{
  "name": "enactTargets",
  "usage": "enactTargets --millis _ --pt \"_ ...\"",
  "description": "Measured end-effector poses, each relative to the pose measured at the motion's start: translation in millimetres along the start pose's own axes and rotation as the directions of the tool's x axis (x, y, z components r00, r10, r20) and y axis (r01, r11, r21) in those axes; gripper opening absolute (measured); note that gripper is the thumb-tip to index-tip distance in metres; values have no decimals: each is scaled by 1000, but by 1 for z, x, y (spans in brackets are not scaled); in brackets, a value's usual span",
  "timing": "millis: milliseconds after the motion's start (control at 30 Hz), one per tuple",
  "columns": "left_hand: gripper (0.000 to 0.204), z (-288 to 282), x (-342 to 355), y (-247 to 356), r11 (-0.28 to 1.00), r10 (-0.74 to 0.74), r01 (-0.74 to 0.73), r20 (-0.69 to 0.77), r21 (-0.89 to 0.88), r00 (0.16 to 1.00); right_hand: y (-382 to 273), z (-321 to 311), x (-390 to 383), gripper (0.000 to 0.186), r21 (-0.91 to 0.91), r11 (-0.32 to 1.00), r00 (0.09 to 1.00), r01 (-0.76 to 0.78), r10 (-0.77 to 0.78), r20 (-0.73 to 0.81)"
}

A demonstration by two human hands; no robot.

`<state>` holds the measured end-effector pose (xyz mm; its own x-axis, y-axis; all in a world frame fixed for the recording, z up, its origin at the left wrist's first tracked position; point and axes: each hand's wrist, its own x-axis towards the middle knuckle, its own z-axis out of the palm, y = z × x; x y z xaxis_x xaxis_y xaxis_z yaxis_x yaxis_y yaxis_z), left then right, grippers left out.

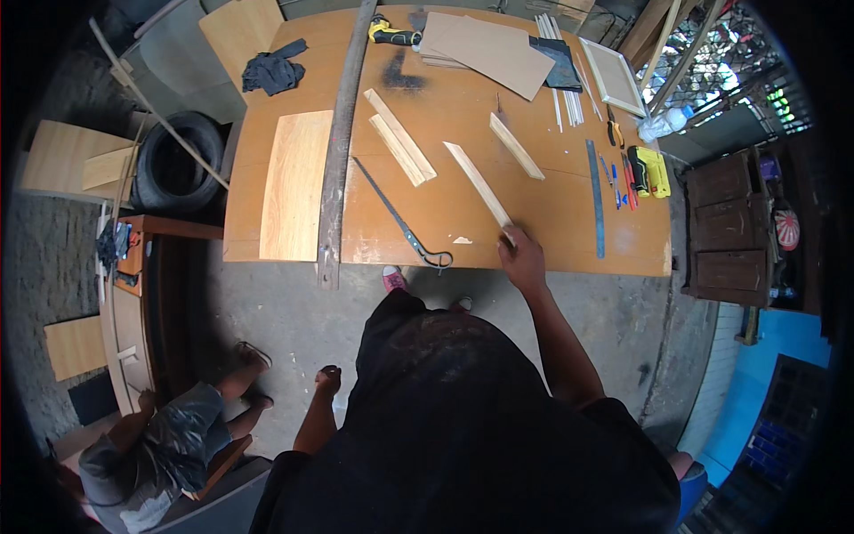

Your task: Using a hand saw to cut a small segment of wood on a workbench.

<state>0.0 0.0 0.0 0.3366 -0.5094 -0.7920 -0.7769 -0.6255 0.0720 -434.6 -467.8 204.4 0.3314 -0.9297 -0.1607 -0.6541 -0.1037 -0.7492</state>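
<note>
My right hand (520,256) grips the lower end of a pale wooden strip (471,178) lying diagonally on the table (400,222), near its front edge. My left hand (327,381) hangs below the table with curled fingers; what they hold, if anything, is too small to make out. Left of the strip lie two pale strips side by side (400,142) and a handsaw (382,205) with a dark handle. Another short strip (516,147) lies right of it, and a small pale wood scrap (462,240) is near the front edge.
A long weathered beam (336,178) crosses the table beside a board (289,187). Tools (649,169), a metal rule (596,196), sheets (485,53), a yellow power tool (391,31) and cloth (271,71) also lie there. A tire (165,160) and seated person (160,445) are left, a cabinet (725,231) right.
</note>
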Motion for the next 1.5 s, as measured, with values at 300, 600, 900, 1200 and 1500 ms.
enactTargets --millis 300,600,900,1200,1500 --pt "40 -157 35 96 662 -15 -82 -123 -745 992 -28 6 69 47 -384 919 966 -89 -14 -257" --pt "39 -165 67 44 561 -191 54 -65 -826 980 -50 25 68 46 -409 900 951 -152 21 -307" --pt "30 -95 13 54 928 253 -251 29 277 967 -26 -26 80 35 -117 992 986 56 -73 -147" --pt "44 -90 -75 216 518 -121 -20 -96 -855 988 2 -90 154 27 99 991 992 -88 96 -84" --pt "43 24 -105 178 618 -320 105 -128 -779 939 -52 -32 164 65 -306 906 934 293 -203 294"
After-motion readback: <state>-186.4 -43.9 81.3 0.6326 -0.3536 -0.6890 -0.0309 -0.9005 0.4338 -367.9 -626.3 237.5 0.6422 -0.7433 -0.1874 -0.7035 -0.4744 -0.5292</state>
